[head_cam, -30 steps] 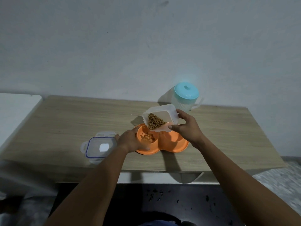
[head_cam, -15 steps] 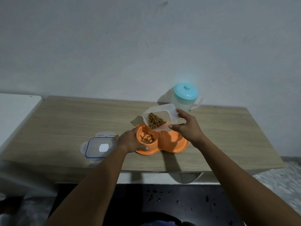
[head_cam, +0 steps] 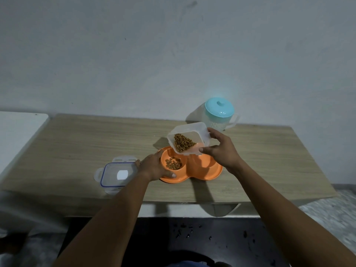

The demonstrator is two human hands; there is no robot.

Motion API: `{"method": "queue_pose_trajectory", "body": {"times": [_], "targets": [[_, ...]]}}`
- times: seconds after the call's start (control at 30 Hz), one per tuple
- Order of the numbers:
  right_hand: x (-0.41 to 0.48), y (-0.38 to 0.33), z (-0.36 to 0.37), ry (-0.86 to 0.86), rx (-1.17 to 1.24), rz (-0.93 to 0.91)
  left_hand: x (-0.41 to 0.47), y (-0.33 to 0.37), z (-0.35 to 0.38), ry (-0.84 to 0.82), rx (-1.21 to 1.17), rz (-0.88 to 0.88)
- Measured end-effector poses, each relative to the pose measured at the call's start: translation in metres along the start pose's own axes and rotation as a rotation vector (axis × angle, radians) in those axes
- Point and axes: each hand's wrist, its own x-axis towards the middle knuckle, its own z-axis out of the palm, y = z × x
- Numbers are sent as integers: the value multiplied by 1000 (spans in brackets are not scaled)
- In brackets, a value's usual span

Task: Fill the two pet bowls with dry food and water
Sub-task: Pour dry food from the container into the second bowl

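An orange double pet bowl (head_cam: 204, 173) sits on the wooden table near its front edge. Its left well holds brown dry food (head_cam: 173, 163); its right well looks empty. My left hand (head_cam: 155, 167) grips the bowl's left rim. My right hand (head_cam: 221, 151) holds a clear plastic food container (head_cam: 189, 137), tilted mouth-down over the left well, with kibble piled at its lower edge. A clear water jug with a turquoise lid (head_cam: 219, 113) stands upright at the back, behind the container.
The container's clear lid with a blue seal (head_cam: 117, 174) lies flat left of the bowl, touching my left hand. A white surface (head_cam: 17, 132) adjoins the wooden table (head_cam: 86, 143) on the left. A wall rises right behind it.
More kibble has dropped into the left well over the last second. The container stays tilted over it, and both hands have hardly moved.
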Motion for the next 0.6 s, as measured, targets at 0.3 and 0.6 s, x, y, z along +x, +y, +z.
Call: {"method": "queue_pose_trajectory", "body": {"times": [0.3, 0.6], "targets": [[-1, -1, 2, -14, -29, -10, -6, 6, -3, 22, -16, 21], [-3, -3, 2, -12, -14, -12, -2, 1, 0, 4, -4, 4]]}}
